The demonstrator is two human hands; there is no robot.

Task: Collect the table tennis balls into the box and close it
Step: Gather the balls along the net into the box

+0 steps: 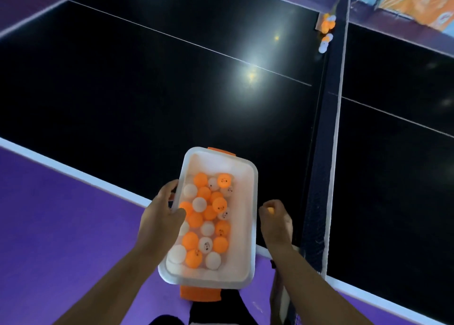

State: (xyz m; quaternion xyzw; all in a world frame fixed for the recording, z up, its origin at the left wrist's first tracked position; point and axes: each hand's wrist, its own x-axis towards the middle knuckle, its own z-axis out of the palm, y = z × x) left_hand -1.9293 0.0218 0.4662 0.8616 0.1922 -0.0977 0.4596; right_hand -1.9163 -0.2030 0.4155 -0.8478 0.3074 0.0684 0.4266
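The lidless white box point(253, 238), about half filled with orange and white table tennis balls point(199, 204), is held over the near edge of the black table point(147, 79) beside the net point(326, 152). Its rim is gripped by the left hand point(159, 211), while one orange ball point(271, 210) is enclosed in the curled right hand point(275, 219) just beside it. A cluster of balls point(328, 29) is left at the net's far end, well apart from the box, so collecting is judged unfinished and closing still ahead, no lid being seen.

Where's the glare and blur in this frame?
Head view: light glare on the table, mid-frame; far balls by the net smeared; box, left hand, right hand and its ball fairly sharp.
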